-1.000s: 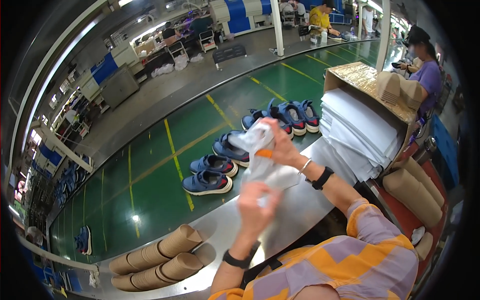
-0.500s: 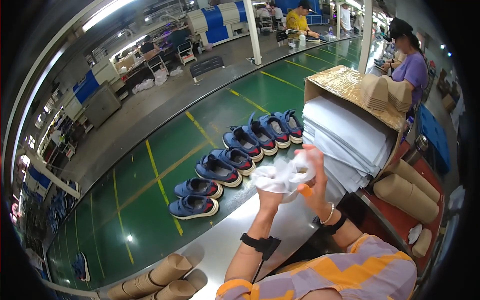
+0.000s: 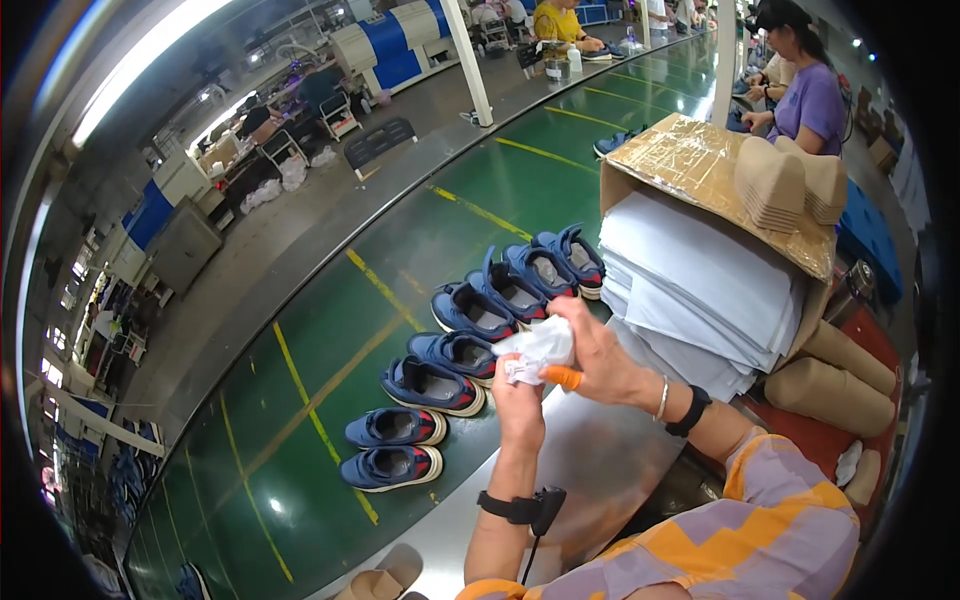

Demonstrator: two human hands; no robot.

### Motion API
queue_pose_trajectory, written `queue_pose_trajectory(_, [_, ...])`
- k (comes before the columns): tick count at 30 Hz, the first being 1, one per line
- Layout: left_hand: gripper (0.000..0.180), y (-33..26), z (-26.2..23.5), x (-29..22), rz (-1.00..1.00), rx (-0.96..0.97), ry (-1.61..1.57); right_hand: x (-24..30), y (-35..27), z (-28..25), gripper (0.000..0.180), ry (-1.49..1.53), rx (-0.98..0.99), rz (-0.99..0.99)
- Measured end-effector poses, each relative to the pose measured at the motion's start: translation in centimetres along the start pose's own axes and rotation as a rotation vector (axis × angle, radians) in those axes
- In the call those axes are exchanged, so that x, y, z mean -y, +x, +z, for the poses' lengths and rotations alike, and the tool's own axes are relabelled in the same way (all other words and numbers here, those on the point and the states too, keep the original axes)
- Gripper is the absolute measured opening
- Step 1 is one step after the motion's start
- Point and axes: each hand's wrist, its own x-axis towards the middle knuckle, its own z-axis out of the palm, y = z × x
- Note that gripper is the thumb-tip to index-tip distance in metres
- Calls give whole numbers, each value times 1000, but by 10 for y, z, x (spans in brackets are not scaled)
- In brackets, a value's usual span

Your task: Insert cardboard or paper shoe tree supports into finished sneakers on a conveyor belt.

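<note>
Between my two hands is a crumpled wad of thin white paper (image 3: 545,345). My left hand (image 3: 518,405) grips it from below, its fingers partly hidden by the paper. Against the upper right side presses my right hand (image 3: 596,352), fingers curled round the wad; an orange cover is on one digit. Just beyond my hands, several navy blue shoes (image 3: 430,385) with red heel patches and white soles stand in a slanting row on the green conveyor belt (image 3: 300,440). A stack of flat white paper sheets (image 3: 690,280) lies to the right of my hands.
A taped cardboard box (image 3: 690,150) on its side holds the sheets, with nested brown molded-paper shoe forms (image 3: 770,190) on top. More brown forms (image 3: 830,395) lie on a red surface at right. A metal ledge (image 3: 570,470) borders the belt. Co-workers (image 3: 815,100) stand further along.
The paper has been squeezed from a loose, open bunch into a tighter wad. My hands have come closer together, and the view has shifted slightly. Another shoe now shows behind the box.
</note>
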Motion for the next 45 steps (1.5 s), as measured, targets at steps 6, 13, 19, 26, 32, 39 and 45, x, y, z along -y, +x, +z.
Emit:
queue_pose_trajectory(6, [57,2,-14,6,-239,210,-549,-31,33,9,65,74,425,412])
queue_pose_trajectory(13, [34,26,-34,22,-20,125,100,-64,20,40,74,325,409,418])
queue_pose_trajectory(19, [24,31,-12,24,10,-73,491,-44,20,28,64,230,388,325])
queue_pose_trajectory(26, [31,14,-10,11,-278,141,-421,-46,8,32,53,-204,347,248])
queue_pose_trajectory(32, [36,34,-13,22,-187,-39,113,-44,-1,25,70,-41,453,323])
queue_pose_trajectory(39, [22,59,-34,14,-83,-75,-169,-37,-2,3,64,103,292,-8])
queue_pose_trajectory(45, [20,92,-39,1,-10,-10,267,-66,17,9,57,46,67,-127])
